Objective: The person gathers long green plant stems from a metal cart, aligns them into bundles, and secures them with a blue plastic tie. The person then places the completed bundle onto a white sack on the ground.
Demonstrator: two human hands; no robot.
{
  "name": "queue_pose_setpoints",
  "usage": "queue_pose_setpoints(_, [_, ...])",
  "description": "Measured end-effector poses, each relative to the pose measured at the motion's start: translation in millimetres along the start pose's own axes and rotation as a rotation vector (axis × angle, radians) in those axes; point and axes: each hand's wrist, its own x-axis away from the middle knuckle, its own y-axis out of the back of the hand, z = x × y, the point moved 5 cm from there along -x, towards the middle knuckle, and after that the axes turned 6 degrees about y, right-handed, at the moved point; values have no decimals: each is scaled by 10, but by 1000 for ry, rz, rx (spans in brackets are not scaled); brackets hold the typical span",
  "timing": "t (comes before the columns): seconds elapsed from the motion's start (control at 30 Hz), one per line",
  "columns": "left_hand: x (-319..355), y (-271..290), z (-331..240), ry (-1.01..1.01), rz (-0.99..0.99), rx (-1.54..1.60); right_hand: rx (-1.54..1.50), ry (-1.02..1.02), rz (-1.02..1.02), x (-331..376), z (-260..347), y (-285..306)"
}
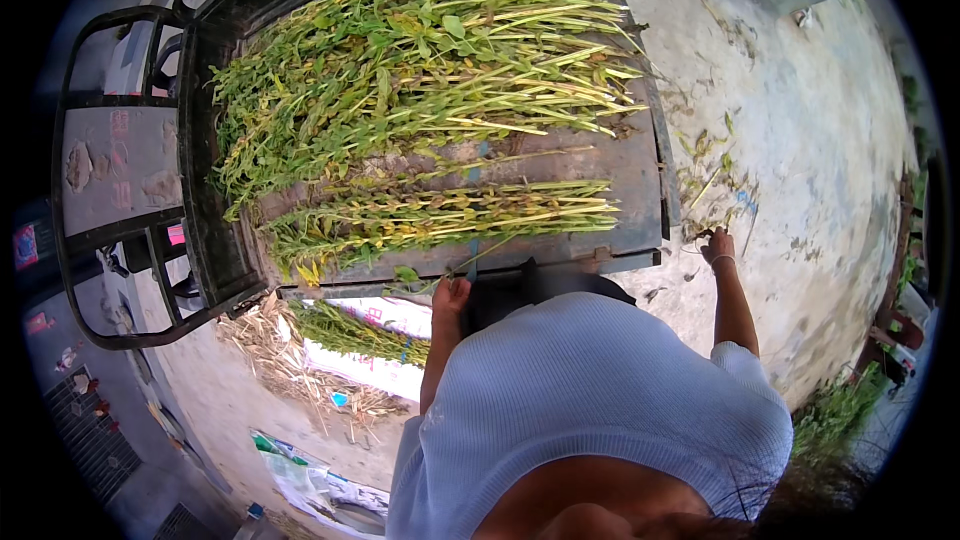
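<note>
A rusty metal cart bed (620, 165) carries two heaps of cut green plant stalks, a big heap (420, 50) at the back and a smaller bundle (440, 215) near the rear edge. My left hand (452, 293) is raised to that rear edge just below the smaller bundle, fingers curled; whether it grips anything is unclear. My right hand (718, 245) reaches out beside the cart's right rear corner, fingers pinched on a thin stalk (697, 237) above the concrete. Loose stalk scraps (705, 175) lie on the ground just beyond it.
The cart's black tubular frame (120, 240) stands on the left. Below the cart another green bundle (350, 330) lies on a white sack, with dry straw (290, 370) around it. Pale concrete ground (820, 140) spreads to the right, and weeds (835, 420) grow at the lower right.
</note>
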Motion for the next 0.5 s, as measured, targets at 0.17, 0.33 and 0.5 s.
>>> queue_pose_setpoints(0.17, [-165, 81, -340, 83, -113, 442, 19, -111, 43, 131, 325, 456])
queue_pose_setpoints(0.33, [-33, -131, -614, -49, -64, 423, -285, 545, -123, 114, 2184, 270])
queue_pose_setpoints(0.5, [-253, -123, -812, 71, -83, 299, -408, 853, -250, -69, 3511, 730])
